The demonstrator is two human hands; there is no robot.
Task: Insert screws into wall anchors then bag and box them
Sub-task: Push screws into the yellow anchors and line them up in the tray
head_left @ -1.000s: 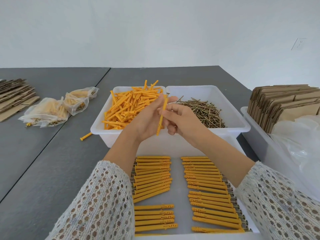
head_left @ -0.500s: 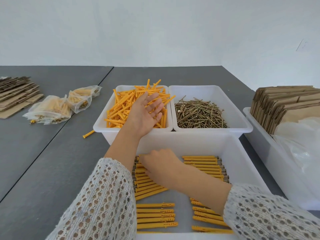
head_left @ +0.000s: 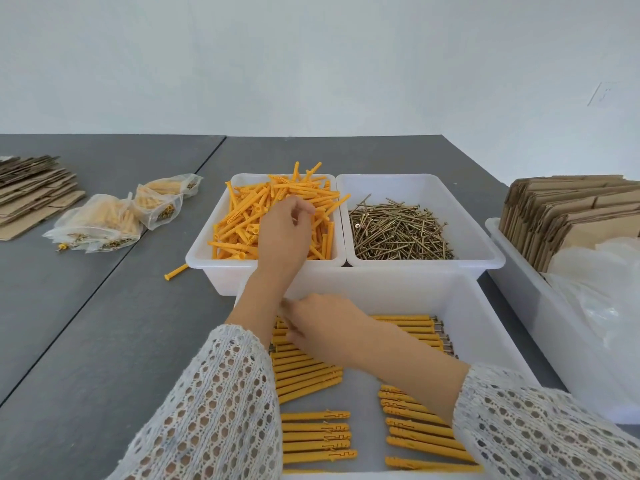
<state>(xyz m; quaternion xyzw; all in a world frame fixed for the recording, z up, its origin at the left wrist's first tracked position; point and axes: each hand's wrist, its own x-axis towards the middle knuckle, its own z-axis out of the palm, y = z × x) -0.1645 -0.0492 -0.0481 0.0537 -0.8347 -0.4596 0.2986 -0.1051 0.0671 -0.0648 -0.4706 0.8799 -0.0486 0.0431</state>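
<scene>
The left hand (head_left: 282, 233) reaches into the far-left bin (head_left: 204, 261), its fingers curled down among the loose orange anchors (head_left: 242, 220); the fingertips are buried behind the knuckles, so whether they pinch an anchor cannot be told. Just right of those fingers, across the shared bin walls, the brass screws (head_left: 398, 230) lie heaped in the second bin (head_left: 485, 251).

The right hand (head_left: 325, 329) rests low in the near tray (head_left: 491, 327), back upward, fingers pointing left onto the top of a row of assembled anchors (head_left: 304, 375). Its fingertips are blurred and partly hidden behind the left forearm, so I cannot tell whether they hold a piece or only touch the row. More assembled pieces lie under and behind the wrist (screw heads show at the right ends of the far row (head_left: 408, 323)), and two short rows (head_left: 317, 436) sit toward the near edge, where the picture cuts the tray off.

Left of the left fingers, one stray anchor (head_left: 176, 271) lies on the grey table (head_left: 86, 341) beside the bin. Farther left are filled clear bags (head_left: 104, 223) and flat cardboard (head_left: 31, 188), cut by the picture's edge. Well right of both hands, a long bin (head_left: 540, 327) holds folded cartons (head_left: 568, 216) and crumpled clear plastic (head_left: 595, 292), its contents hard to separate.
</scene>
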